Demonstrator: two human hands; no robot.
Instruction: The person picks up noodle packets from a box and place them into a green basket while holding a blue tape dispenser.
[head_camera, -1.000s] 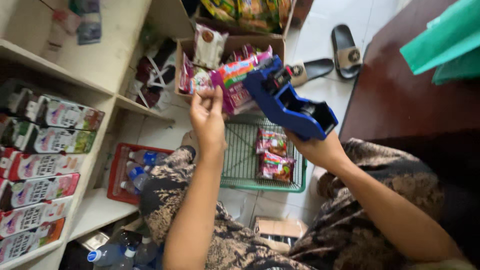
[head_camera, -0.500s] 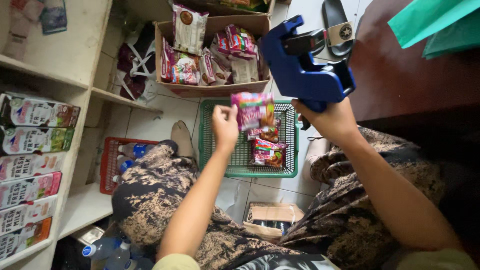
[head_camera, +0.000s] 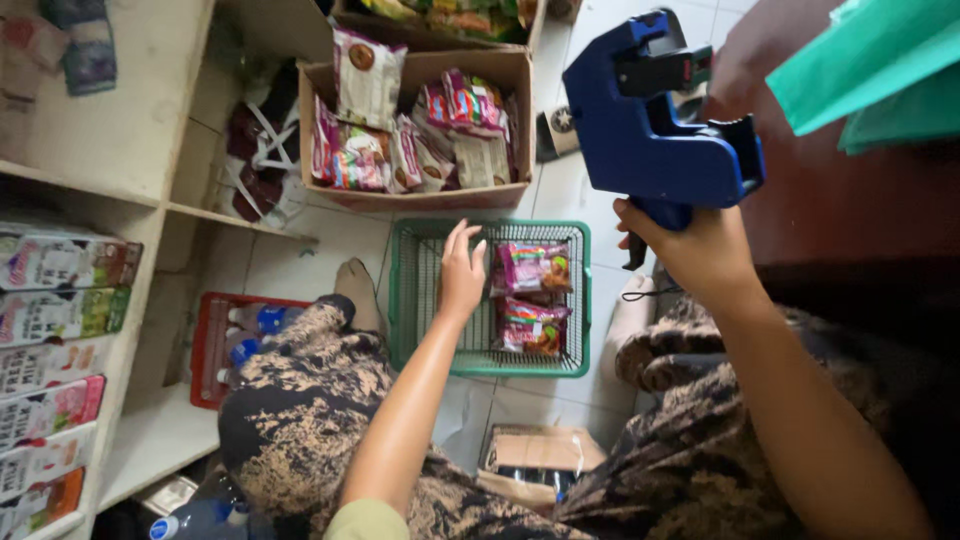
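We look down past our knees in patterned trousers at a tiled floor. Our right hand (head_camera: 700, 250), at about three o'clock from the centre of the view, is closed around the grip of a blue price-label gun (head_camera: 655, 125), which it holds up high, its body reaching toward one o'clock. Our left hand (head_camera: 460, 275), near the centre, hangs over a green wire basket (head_camera: 575, 300) with its fingers spread and loose, holding nothing; its fingertips point toward twelve o'clock. Inside the basket, just at three o'clock of that hand, lie pink snack packets (head_camera: 535, 290) stacked one below another. At twelve o'clock of the basket stands an open cardboard box (head_camera: 420, 195) filled with more bright snack packets. At nine o'clock, shelves (head_camera: 130, 190) carry rows of small cartons, and a red crate (head_camera: 205, 345) with bottles sits on a low shelf. At five o'clock of the basket lies a flat brown cardboard box (head_camera: 535, 455).
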